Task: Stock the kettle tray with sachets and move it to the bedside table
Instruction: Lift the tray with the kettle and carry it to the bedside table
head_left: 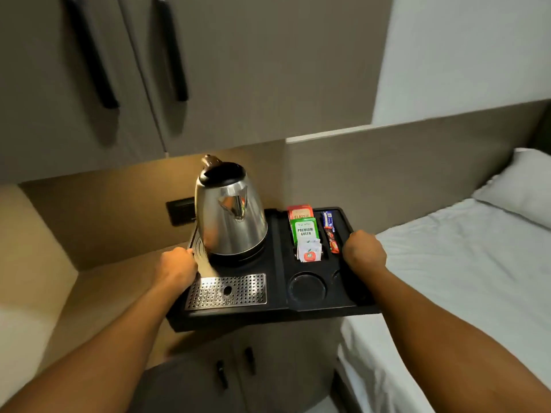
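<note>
A black kettle tray (275, 296) is held level between both hands over the beige bedside table (98, 293). My left hand (179, 268) grips its left edge and my right hand (363, 253) grips its right edge. A steel kettle (231, 210) with a black lid stands on the tray's left half, behind a perforated metal drip grate (228, 290). In the right half, sachets stand in slots: a red one marked Classic (300, 212), a green one marked Premium Green (304, 230), white ones (309, 250), and thin blue and red sticks (330, 231). Two round cup recesses (307, 287) hold nothing.
A bed (465, 278) with white sheet and pillow (524, 189) lies close on the right. A black wall socket (180, 210) sits behind the kettle. Wardrobe doors with long black handles (173, 49) hang above. A low cabinet with two small handles (235, 368) stands below the tray.
</note>
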### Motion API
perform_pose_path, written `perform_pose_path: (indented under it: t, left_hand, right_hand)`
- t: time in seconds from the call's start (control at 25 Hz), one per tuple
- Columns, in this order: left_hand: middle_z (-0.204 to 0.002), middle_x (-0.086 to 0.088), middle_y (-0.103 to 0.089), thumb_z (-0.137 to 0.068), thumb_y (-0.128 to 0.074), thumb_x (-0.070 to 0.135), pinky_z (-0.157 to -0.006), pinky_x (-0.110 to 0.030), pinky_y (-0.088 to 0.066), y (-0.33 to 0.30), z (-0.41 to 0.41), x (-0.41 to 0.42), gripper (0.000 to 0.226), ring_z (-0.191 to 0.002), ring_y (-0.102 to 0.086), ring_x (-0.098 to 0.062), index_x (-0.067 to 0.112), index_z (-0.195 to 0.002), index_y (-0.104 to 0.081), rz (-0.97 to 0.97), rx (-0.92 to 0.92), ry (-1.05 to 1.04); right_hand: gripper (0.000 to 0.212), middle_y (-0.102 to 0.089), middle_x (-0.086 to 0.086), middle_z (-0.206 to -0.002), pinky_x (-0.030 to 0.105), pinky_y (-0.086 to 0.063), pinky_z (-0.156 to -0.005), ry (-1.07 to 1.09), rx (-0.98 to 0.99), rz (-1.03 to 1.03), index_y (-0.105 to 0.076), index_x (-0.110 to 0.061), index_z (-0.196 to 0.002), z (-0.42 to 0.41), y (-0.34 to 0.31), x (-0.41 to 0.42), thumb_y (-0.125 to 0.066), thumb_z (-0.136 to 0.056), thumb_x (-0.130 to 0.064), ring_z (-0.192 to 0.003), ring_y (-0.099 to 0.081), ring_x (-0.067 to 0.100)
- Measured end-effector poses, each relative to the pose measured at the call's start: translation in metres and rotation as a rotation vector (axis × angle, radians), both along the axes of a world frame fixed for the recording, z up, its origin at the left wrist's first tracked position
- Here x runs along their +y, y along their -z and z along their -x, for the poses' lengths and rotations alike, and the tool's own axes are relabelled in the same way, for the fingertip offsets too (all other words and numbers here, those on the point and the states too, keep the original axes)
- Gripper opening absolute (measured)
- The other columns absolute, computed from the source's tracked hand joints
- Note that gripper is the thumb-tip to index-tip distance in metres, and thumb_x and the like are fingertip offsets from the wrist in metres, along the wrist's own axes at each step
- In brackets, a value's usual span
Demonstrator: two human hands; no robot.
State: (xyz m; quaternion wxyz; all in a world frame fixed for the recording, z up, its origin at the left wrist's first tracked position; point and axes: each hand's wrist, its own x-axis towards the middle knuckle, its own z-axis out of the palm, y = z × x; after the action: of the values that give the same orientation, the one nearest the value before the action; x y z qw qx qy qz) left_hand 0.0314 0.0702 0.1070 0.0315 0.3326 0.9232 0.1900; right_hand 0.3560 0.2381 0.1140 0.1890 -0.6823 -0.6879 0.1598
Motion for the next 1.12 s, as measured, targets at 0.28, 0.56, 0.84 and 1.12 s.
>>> perform_pose_path:
  t: [0.28, 0.56, 0.84, 1.12]
  left_hand:
    - [-0.111, -0.019, -0.069, -0.105, -0.026, 0.027, -0.083, -0.036, -0.047, 0.018, -0.251, 0.083, 0.048, -0.104, -0.064, -0.035, 0.001, -0.105, -0.067, 0.175, 0.162, 0.569]
    - [-0.114, -0.024, -0.066, -0.103, -0.034, 0.032, -0.082, -0.038, -0.047, 0.008, -0.527, 0.13, 0.044, -0.103, -0.062, -0.039, 0.0, -0.106, -0.064, 0.056, -0.032, 0.867]
    - [-0.109, -0.023, -0.066, -0.103, -0.035, 0.032, -0.074, -0.037, -0.046, 0.019, -0.761, 0.182, 0.043, -0.094, -0.063, -0.037, 0.001, -0.105, -0.065, 0.06, -0.034, 1.141]
    - [-0.105, -0.023, -0.067, -0.103, -0.036, 0.029, -0.07, -0.034, -0.042, 0.044, -0.977, 0.315, 0.041, -0.082, -0.058, -0.032, 0.001, -0.101, -0.066, 0.016, -0.058, 1.255]
  right_hand:
    - [0.027, -0.066, 0.016, -0.111, 0.038, -0.051, -0.077, 0.378, 0.007, -0.005, -0.062, -0.004, -0.11, -0.299, -0.004, -0.068, -0.047, -0.091, -0.018, -0.099, -0.065, 0.037]
    - [0.028, -0.068, 0.018, -0.112, 0.036, -0.048, -0.075, 0.808, -0.002, 0.021, -0.065, -0.003, -0.105, -0.545, -0.01, -0.157, -0.042, -0.092, -0.01, -0.099, -0.065, 0.037]
    - [0.029, -0.067, 0.019, -0.115, 0.039, -0.051, -0.081, 1.151, -0.006, 0.044, -0.066, -0.002, -0.107, -0.722, 0.009, -0.198, -0.045, -0.09, -0.009, -0.103, -0.064, 0.037]
    - [0.028, -0.066, 0.018, -0.115, 0.037, -0.051, -0.079, 1.24, -0.019, 0.007, -0.063, -0.004, -0.114, -0.914, 0.025, -0.093, -0.051, -0.093, -0.019, -0.102, -0.064, 0.036]
